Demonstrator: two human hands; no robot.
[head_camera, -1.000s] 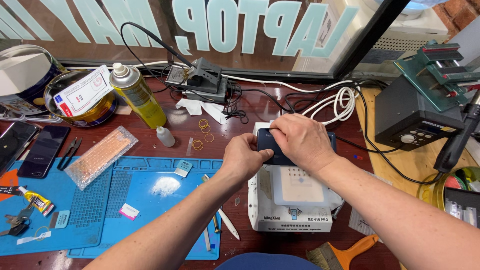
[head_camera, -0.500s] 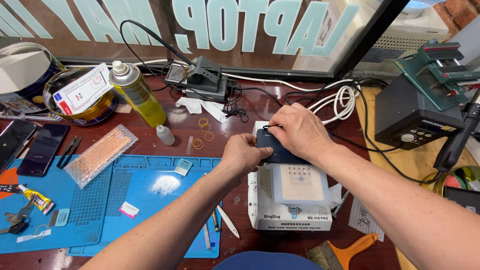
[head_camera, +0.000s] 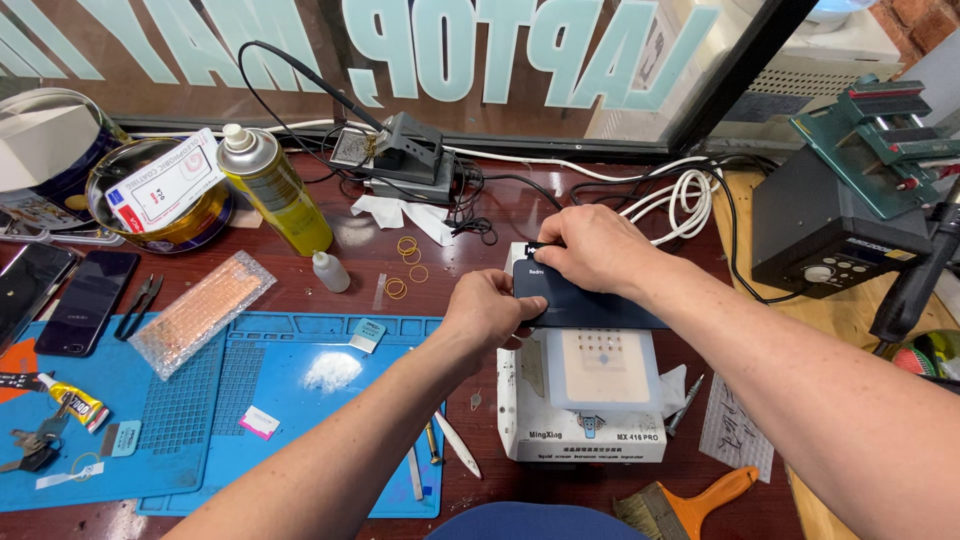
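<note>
At the bottom edge a brush (head_camera: 690, 505) with an orange handle lies right of centre, beside a dark blue rounded shape. Both forearms come up from the lower corners and meet at the middle of the frame. The left hand (head_camera: 490, 315) is curled, its fingers pinching the near left edge of a dark phone (head_camera: 590, 308). The right hand (head_camera: 590, 250) arches over the phone's far left end, fingers bent down and gripping it there. The phone lies flat across the far part of a white box-shaped machine (head_camera: 585, 400), whose pale square pad with a grid of small holes shows just below it; a strip of dark lettering runs along the machine's front face.

Left of the machine a blue mat (head_camera: 200, 400) covers the lower left, with a small pink-and-white tag (head_camera: 259, 422) and a yellow tube (head_camera: 70, 400) on it. Above the mat lies a bubble-wrapped orange pad (head_camera: 200, 312), and further left a black phone (head_camera: 88, 300). Beyond, upper left, a yellow spray can (head_camera: 275, 190) stands upright next to a round tin (head_camera: 160, 205) holding a white card with red and blue print. Behind everything, large pale letters run across the window (head_camera: 450, 50). At the right sits a dark box (head_camera: 830, 230) with knobs.
</note>
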